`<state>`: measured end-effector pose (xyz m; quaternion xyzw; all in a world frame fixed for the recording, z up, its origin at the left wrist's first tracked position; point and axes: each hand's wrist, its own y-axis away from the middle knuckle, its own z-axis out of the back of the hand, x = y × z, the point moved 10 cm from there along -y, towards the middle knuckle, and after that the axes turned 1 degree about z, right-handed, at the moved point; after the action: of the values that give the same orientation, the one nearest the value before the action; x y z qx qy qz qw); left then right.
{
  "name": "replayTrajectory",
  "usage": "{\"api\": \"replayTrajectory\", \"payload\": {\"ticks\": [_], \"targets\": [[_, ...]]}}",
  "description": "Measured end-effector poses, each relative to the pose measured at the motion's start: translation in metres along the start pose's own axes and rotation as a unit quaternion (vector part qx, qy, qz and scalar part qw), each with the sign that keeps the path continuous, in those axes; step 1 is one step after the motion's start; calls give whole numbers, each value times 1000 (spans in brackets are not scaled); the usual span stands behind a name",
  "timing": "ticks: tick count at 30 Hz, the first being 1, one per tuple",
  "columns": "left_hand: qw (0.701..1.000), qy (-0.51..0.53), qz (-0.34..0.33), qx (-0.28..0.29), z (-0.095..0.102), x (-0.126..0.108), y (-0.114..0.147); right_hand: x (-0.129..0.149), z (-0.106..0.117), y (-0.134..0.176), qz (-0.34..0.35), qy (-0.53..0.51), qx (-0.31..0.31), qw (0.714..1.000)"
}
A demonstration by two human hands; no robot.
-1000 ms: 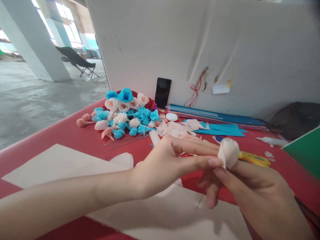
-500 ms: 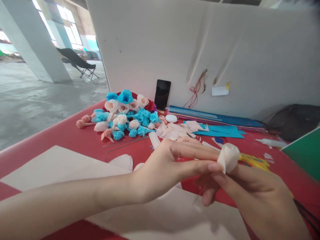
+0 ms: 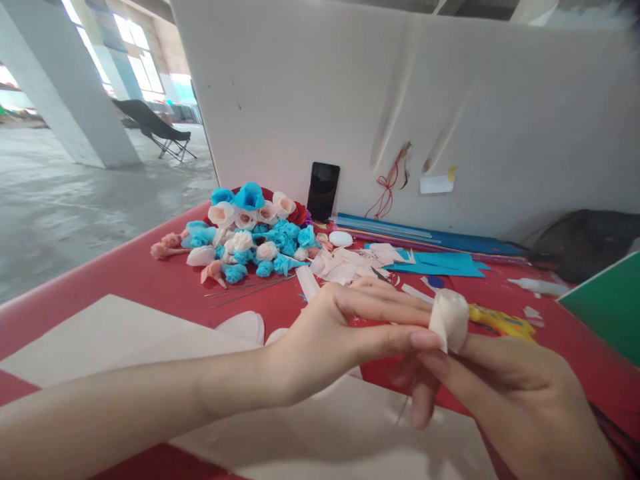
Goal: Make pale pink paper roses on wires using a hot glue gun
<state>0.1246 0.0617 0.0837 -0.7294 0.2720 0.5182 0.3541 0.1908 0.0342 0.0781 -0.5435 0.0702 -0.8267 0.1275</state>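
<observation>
The left hand (image 3: 327, 343) and right hand (image 3: 525, 400) still pinch the cream paper rosebud (image 3: 451, 319) between them, above the tabletop (image 3: 565, 360) and near the yellow glue gun (image 3: 505, 323). Compared with half a second ago, the bud sits slightly lower and further left in view, and the thin wire stem (image 3: 401, 409) below shows more clearly beside the right hand's lowered fingertip. The flower heap (image 3: 285, 237) lies unchanged behind.

Matt, papery rosebud (image 3: 451, 321); smooth red tabletop (image 3: 170, 287); glossy black phone (image 3: 323, 191); yellow plastic tool (image 3: 504, 323)
</observation>
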Motion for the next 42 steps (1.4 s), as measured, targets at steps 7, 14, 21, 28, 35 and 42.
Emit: {"api": "replayTrajectory", "payload": {"ticks": [7,14,21,28,35,42], "targets": [[997,-65,1,-49,14,-6,-1,-7,-15,2,-59,-30,118,991],[986,-155,-36,46,10,-14,-6,-16,-23,7,-158,-62,151,974],[965,-239,32,107,7,-3,-2,-28,-35,9,-196,-103,203,954],[941,-318,23,115,4,-3,0,-34,-38,12,-227,-96,241,939],[903,-410,-15,124,-5,-4,3,-48,-44,18,-215,-79,304,925],[870,-438,-151,166,-21,-13,14,-48,-52,17,-217,-122,337,908]]}}
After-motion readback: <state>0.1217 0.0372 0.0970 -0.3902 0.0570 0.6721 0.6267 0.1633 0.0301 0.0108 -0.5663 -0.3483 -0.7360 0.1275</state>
